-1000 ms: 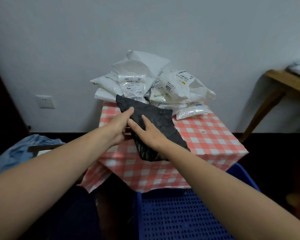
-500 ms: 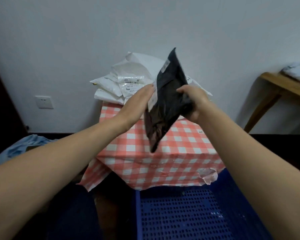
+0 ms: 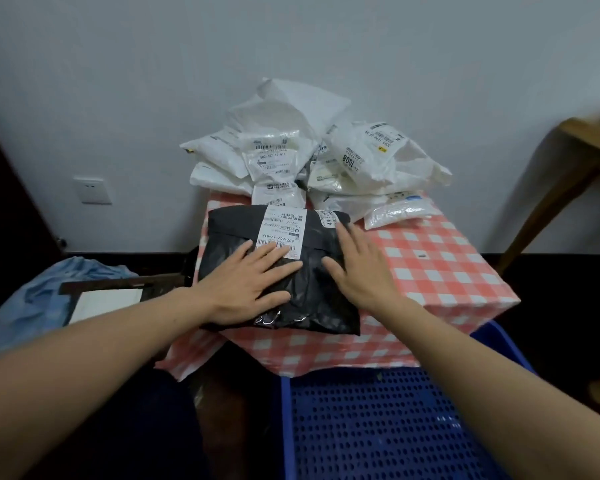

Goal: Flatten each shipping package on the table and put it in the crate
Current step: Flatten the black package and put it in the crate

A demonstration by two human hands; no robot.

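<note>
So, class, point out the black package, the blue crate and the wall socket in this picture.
black package (image 3: 309, 306), head view, crinkled plastic near its lower middle.
blue crate (image 3: 378, 427), head view, bare perforated floor.
wall socket (image 3: 92, 191), head view, centre of its white plate.

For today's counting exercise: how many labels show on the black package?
2. A large label lies on the black package, far middle, touched by the left hand; a smaller label is near its far right corner. Underside hidden.

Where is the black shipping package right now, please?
In the head view, the black package lies on the near-left part of the checked table, under the flat left hand and right hand, just in front of the white package pile.
</note>
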